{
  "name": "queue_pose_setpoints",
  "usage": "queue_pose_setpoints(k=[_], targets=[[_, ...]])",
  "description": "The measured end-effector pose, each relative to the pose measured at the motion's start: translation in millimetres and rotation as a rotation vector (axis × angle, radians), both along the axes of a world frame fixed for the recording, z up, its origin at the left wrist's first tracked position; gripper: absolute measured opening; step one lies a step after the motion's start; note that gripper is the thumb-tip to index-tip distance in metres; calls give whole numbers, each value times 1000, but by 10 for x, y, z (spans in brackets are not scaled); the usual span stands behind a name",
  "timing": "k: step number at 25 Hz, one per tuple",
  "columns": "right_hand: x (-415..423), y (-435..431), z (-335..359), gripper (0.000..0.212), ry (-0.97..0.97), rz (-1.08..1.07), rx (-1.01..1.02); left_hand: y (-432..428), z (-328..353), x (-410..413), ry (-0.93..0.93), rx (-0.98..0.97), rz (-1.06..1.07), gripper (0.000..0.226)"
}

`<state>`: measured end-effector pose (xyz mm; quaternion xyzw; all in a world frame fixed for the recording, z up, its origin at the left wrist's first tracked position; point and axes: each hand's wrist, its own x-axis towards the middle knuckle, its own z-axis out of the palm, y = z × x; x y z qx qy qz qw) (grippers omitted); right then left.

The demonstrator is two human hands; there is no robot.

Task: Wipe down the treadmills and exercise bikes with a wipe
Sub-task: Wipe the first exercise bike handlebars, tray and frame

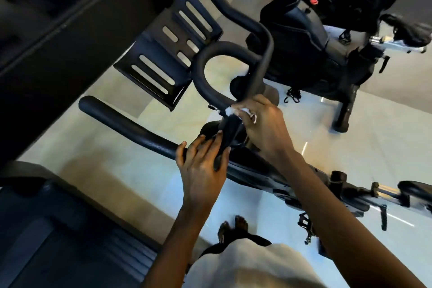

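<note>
Wipe, white, bunched: pinched in right grip, pressed to centre of handlebar on near exercise bike. Left grip clamped round handlebar just below. Hazards, judged: snags on small bolt, tears, or slips from pinch under hard rubbing.

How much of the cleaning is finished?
Nothing shows which parts are already clean. The right hand pinches a crumpled white wipe against the near bike's black curved handlebar, the left hand holding it. The second black exercise bike behind and the dark treadmill may still need wiping.
</note>
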<state>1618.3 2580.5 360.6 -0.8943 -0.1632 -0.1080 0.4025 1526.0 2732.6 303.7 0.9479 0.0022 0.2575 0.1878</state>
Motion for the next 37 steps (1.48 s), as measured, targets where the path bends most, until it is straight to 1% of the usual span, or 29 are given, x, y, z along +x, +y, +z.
queue_pose_setpoints(k=[4, 10, 12, 16, 18, 24, 28, 30, 32, 35, 37], targets=[[-80, -164, -23, 18, 21, 67, -34, -33, -29, -13, -39, -13, 23, 37], [496, 110, 50, 15, -53, 128, -46, -161, -35, -21, -36, -23, 137, 35], [645, 123, 38, 16, -44, 209, -32, -233, -33, -14, -26, -34, 183, 35], [751, -135, -6, 12, 1, 450, 62, -482, -49, 37, -38, -83, 351, 34], [813, -225, -33, 13, 23, 548, 75, -633, -55, 69, -30, -110, 427, 36], [979, 121, 79, 14, -29, 648, 130, -912, 4, 247, 12, -160, 612, 36], [1078, -91, 90, 13, 36, 762, 32, -990, -5, 249, 8, -157, 671, 36], [1110, -135, 90, 13, 47, 796, 17, -1015, -25, 259, -5, -144, 688, 36], [1151, 6, 133, 13, 3, 784, 22, -1034, -38, 270, -20, -134, 703, 37], [1220, 262, 207, 17, -27, 748, 16, -1053, -38, 285, -53, -130, 723, 37], [1230, 220, 217, 16, -25, 776, -3, -1067, -41, 305, -59, -129, 734, 37]])
